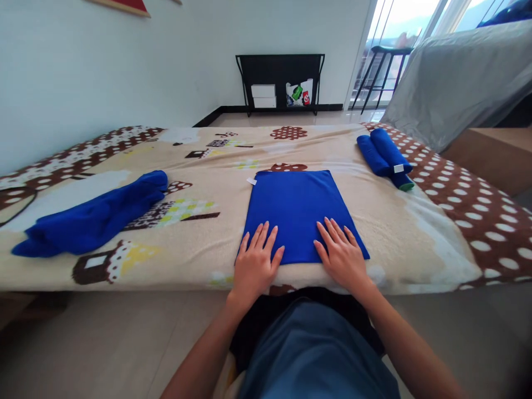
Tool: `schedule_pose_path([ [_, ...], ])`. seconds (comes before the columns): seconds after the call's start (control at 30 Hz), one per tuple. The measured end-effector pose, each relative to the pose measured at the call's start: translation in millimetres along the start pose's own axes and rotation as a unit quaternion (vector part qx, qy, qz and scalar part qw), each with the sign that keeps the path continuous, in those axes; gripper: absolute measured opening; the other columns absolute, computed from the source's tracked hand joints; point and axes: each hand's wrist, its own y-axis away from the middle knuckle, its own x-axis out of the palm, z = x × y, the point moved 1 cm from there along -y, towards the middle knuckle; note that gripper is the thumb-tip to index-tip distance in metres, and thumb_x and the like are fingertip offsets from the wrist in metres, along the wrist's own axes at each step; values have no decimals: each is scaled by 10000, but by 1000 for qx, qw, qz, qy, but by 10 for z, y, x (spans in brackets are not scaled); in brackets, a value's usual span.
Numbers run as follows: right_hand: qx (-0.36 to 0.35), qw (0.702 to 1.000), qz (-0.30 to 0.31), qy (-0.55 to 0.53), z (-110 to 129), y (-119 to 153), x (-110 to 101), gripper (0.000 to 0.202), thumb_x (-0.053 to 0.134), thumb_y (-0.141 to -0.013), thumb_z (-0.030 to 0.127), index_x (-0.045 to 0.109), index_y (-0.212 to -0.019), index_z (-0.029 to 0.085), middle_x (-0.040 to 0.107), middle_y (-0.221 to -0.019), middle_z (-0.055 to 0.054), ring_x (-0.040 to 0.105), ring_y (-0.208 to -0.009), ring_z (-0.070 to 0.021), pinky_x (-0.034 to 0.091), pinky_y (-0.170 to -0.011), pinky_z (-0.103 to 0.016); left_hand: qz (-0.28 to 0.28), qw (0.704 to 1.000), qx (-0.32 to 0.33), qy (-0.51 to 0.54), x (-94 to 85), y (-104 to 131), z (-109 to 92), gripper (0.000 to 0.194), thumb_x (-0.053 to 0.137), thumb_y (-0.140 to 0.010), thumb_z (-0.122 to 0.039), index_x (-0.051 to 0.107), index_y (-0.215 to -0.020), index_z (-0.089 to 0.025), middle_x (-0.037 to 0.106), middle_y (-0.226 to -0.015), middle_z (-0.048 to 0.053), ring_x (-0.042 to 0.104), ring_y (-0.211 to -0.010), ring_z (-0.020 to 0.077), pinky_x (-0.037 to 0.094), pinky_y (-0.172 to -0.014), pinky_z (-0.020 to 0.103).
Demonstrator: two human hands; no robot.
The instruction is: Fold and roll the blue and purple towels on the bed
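Note:
A blue cloth (297, 205) lies spread flat on the bed, with a small white tag sticking out at its far left corner. My left hand (257, 260) rests on the near left part of the cloth, palm down and fingers spread. On the near right part lies my right hand (341, 252), also flat with its fingers apart. Neither hand grips anything. To the right, rolled blue cloths (384, 154) sit together in a small pile, one showing a white tag. Off to the left is a loose, crumpled heap of blue cloth (97, 216).
The bed's patterned blanket (216, 233) has a brown border with white dots on the right (486, 221). Beyond the bed stands a black rack (282, 69) holding white boxes (264, 95) and a printed bag (300, 93). A grey sheet (465, 77) drapes something at the right, near a dark stool (390, 51).

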Motion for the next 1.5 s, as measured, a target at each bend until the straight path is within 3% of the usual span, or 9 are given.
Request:
schedule_pose_path([
  [0.23, 24, 999, -46, 14, -250, 475, -73, 604, 326, -1045, 444, 325, -1563, 134, 363, -1567, -113, 338, -1470, -241, 251, -1213, -468, -23, 1000, -13, 0, -6, 491, 308, 619, 394, -1026, -421, 244, -1588, -208, 346, -1603, 93, 321, -1490, 260, 261, -1216, 531],
  [0.4, -1, 1000, 6, -6, -434, 515, -330, 555, 312, -1049, 469, 527, -1427, 122, 495, -1485, -101, 408, -1430, -240, 303, -1195, -470, 4, 1000, -7, 30, -207, 619, 435, 550, 358, -1040, -401, 309, -1561, -235, 467, -1536, 87, 418, -1439, 247, 296, -1197, 546],
  [0.5, -48, 997, 41, -46, -432, 116, -386, 476, 349, -1040, 422, 607, -1345, 163, 544, -1443, -84, 419, -1424, -231, 318, -1198, -464, 8, 997, 9, 77, -412, 330, 376, 535, 346, -1032, -365, 336, -1550, -229, 497, -1517, 79, 413, -1443, 215, 303, -1211, 485],
  [0.6, -108, 983, 105, -104, -280, -617, -201, 456, 394, -1019, 361, 556, -1405, 180, 471, -1508, -78, 355, -1462, -219, 318, -1204, -457, 53, 986, 81, 139, -421, -322, 214, 556, 318, -1005, -277, 318, -1556, -206, 401, -1586, 46, 348, -1476, 156, 300, -1219, 371],
  [0.73, -94, 969, 203, -108, -54, -1612, 266, 592, 442, -977, 286, 363, -1535, 106, 285, -1602, -130, 250, -1504, -260, 275, -1210, -480, 119, 981, 108, 111, -12, -1436, 90, 661, 331, -923, -147, 236, -1574, -93, 217, -1655, 114, 183, -1535, 205, 190, -1243, 412],
  [0.87, -61, 971, 202, -108, -59, -2111, 612, 595, 317, -1005, 249, 255, -1578, 102, 235, -1620, -131, 242, -1507, -258, 247, -1212, -488, 193, 976, 49, 82, 493, -2168, 260, 606, 277, -982, -184, 217, -1577, -85, 209, -1654, 134, 181, -1535, 213, 179, -1233, 417],
  [1.03, -44, 976, 190, -98, -431, -2250, 800, 588, 333, -1029, 388, 329, -1557, 129, 232, -1632, -87, 165, -1530, -221, 134, -1247, -465, 169, 983, -2, 66, 768, -2361, 656, 621, 249, -1029, -445, 253, -1578, -155, 204, -1663, 78, 153, -1542, 216, 87, -1242, 501],
  [1.27, 125, 976, 176, -36, -1120, -2304, 823, 731, 257, -1019, 566, 269, -1572, 87, 216, -1626, -164, 177, -1525, -272, 148, -1221, -557, 164, 982, -91, 28, 760, -2366, 1133, 699, 166, -1005, -563, 199, -1595, -189, 172, -1673, 72, 158, -1539, 255, 110, -1224, 581],
  [1.5, 180, 978, 103, 1, -747, -2287, 769, 702, 323, -1004, 410, 274, -1531, -52, 214, -1591, -279, 166, -1513, -361, 82, -1190, -632, 130, 985, -114, -11, 606, -2437, 653, 562, 283, -1009, -333, 376, -1520, -119, 316, -1623, 126, 117, -1546, 275, -21, -1206, 645],
])
